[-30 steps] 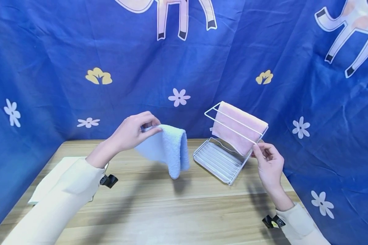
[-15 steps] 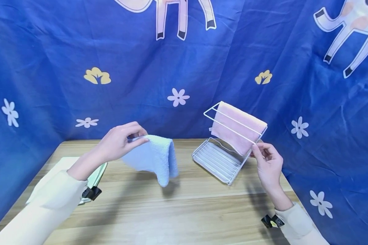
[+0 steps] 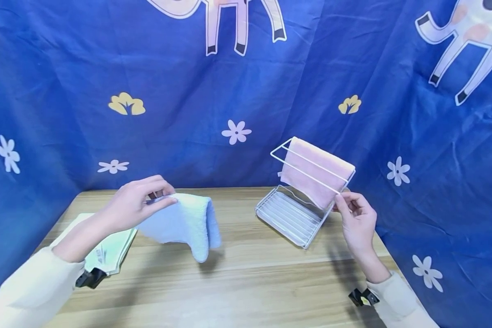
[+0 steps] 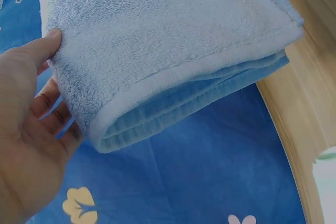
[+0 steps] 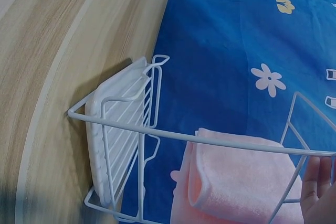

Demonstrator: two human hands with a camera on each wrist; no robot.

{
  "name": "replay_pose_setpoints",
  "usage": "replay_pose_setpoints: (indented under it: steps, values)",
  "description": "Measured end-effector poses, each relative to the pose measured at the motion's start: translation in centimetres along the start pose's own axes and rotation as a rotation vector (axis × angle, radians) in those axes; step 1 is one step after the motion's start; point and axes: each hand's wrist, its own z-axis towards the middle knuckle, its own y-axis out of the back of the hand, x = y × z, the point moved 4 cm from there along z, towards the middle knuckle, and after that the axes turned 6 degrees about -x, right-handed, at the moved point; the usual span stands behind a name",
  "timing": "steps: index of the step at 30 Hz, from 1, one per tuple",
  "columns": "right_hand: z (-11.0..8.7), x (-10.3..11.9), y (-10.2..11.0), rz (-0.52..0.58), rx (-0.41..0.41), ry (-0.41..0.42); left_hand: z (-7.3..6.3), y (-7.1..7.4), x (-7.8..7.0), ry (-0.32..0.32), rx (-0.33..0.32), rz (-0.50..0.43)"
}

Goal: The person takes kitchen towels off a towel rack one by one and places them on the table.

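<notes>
My left hand (image 3: 137, 205) pinches a folded light blue towel (image 3: 188, 223) by its top edge, over the left-middle of the table. The towel's ends hang down, and the left wrist view shows its terry layers (image 4: 173, 40) with the thumb on top. My right hand (image 3: 357, 223) grips the right upright of a white wire rack (image 3: 307, 171), just below its top bars. A folded pink towel (image 3: 321, 166) hangs over the rack's upper rail. At the rack's base lies a white slatted tray (image 3: 289, 216).
Pale green folded cloths (image 3: 110, 253) lie at the table's left, partly behind my left forearm. The wooden table (image 3: 246, 291) ends against a blue printed curtain (image 3: 188, 150) at the back and sides.
My left hand has moved left and a little down with the blue towel, and more of the green cloths shows. My right hand stays on the rack.
</notes>
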Motion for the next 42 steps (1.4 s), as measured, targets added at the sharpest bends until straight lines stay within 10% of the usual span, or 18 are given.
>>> replay_pose_setpoints:
  steps: [42]
  values:
    - [0.1,0.1,0.0,-0.006,0.01,0.002,-6.2,5.4,-0.2,0.069,0.053,0.139]
